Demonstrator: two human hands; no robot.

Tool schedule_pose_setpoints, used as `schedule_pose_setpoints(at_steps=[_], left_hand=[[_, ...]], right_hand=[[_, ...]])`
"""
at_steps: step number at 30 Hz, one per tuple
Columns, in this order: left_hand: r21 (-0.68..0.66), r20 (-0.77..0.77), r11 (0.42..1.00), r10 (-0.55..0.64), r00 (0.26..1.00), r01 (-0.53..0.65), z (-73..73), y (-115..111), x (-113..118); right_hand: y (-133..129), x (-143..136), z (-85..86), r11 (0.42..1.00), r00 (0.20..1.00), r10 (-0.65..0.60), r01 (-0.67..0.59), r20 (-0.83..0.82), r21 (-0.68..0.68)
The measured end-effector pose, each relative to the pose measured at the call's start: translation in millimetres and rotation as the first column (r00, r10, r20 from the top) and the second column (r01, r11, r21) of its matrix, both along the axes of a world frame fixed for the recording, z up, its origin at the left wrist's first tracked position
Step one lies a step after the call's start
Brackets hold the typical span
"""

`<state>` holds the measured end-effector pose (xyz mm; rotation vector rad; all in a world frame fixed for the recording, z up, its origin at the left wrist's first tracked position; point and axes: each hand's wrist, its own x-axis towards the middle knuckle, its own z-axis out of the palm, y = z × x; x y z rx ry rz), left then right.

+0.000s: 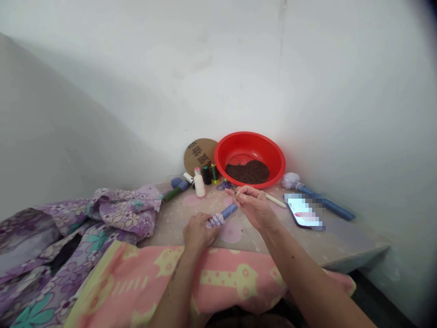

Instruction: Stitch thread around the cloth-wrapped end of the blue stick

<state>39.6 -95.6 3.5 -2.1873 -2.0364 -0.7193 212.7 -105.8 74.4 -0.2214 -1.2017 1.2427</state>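
pink cloth (232,278); left hand (197,231) grips rod (228,210)

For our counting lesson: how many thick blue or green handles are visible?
3: a blue handle extending from the left hand; another blue handle behind the phone; a green handle left of the thread spools. More may be hidden.
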Motion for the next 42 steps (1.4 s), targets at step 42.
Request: schedule_pose_setpoints(at_steps=[42], left_hand=[[0.228,-0.058,0.97,-0.079,0.995,0.09,-8.3,-13.0,-3.5]], right_hand=[[22.6,-28.2,-118.1,0.915,0.724,-0.325,0.403,0.608,0.01]])
